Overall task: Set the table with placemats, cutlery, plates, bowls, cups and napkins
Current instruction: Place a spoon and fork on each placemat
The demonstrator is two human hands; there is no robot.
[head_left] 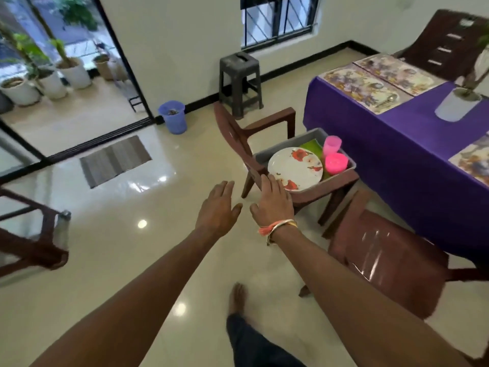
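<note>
Sitting on the seat of a shiny brown plastic chair (231, 131) is a gray tray (299, 137). In it lie a round white plate (295, 168) with red flowers, a pink cup (332, 145), a pink bowl (336, 162) and something flat and green (311, 150). Both hands are flat, fingers spread, holding nothing. The left hand (218, 205) is just before the chair. The right hand (274, 201) is at its back edge; I cannot tell if it touches. Behind the chair stands a dark stool (239, 64). Right of it is a table (383, 144) with a smooth purple cloth and flowery placemats (362, 87).
</note>
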